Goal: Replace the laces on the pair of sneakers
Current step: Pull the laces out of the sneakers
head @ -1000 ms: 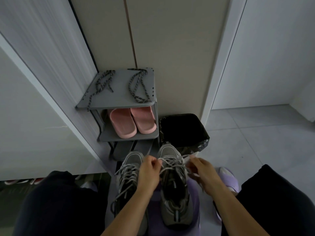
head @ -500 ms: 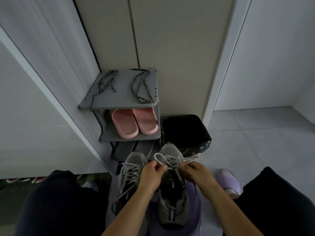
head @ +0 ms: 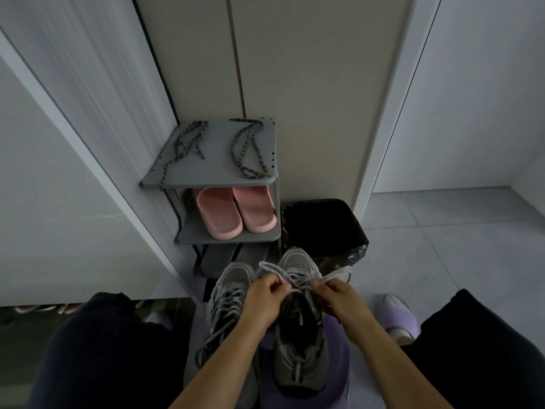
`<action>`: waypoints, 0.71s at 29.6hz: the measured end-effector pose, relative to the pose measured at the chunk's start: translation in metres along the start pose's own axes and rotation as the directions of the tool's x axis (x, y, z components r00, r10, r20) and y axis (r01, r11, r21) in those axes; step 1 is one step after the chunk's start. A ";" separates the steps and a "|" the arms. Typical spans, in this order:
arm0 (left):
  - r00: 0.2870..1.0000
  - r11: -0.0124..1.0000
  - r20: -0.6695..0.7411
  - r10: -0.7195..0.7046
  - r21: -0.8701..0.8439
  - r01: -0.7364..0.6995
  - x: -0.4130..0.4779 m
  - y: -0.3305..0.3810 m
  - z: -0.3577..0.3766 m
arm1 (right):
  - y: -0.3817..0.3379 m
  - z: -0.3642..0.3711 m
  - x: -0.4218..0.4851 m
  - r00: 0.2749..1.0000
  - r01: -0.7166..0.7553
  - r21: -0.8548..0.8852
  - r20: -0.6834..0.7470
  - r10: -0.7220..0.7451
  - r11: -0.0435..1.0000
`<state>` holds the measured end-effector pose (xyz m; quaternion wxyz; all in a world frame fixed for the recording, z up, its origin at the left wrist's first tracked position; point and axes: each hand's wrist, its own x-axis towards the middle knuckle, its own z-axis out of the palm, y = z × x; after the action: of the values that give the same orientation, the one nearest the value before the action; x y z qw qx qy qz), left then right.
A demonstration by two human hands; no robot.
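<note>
Left hand [head: 263, 302] and right hand [head: 339, 299] each pinch the pale grey woven lace [head: 290, 276], directly between them over the grey mesh sneaker [head: 298, 364], which points heel near, toe far. Dark speckled replacement laces [head: 252, 172] lie well beyond on the grey shelf [head: 218, 160].

Sneakers [head: 298, 326] before rack [head: 206, 172] (spare laces [head: 247, 149] on top), bin [head: 321, 225] right

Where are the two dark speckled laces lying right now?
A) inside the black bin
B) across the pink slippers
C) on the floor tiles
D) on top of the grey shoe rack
D: the dark laces lie spread on the rack's top shelf, one level above the pink slippers.
</note>
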<state>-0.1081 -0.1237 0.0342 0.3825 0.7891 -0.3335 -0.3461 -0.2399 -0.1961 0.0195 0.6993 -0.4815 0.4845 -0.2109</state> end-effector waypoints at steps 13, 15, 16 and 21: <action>0.998 0.959 -0.026 -0.050 -0.280 0.041 0.000 0.002 -0.013 | 0.004 0.001 0.008 0.999 0.012 -0.090 -0.042 -0.016 0.996; 0.999 0.975 0.010 -0.036 -0.217 0.037 -0.001 -0.009 0.002 | 0.008 0.001 0.009 0.996 0.076 -0.184 -0.020 -0.081 0.980; 0.999 0.976 -0.023 -0.040 -0.217 0.034 0.001 -0.008 0.004 | 0.008 0.000 0.008 0.994 0.101 -0.230 -0.014 -0.107 0.968; 0.973 0.724 -0.198 -0.117 -0.688 -0.053 0.008 0.025 -0.021 | 0.014 -0.003 0.012 0.997 0.078 -0.234 -0.003 -0.081 0.969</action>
<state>-0.0935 -0.1339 0.0623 0.6777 0.6304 -0.1210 -0.3588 -0.2395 -0.2007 0.0011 0.6258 -0.5780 0.4905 -0.1834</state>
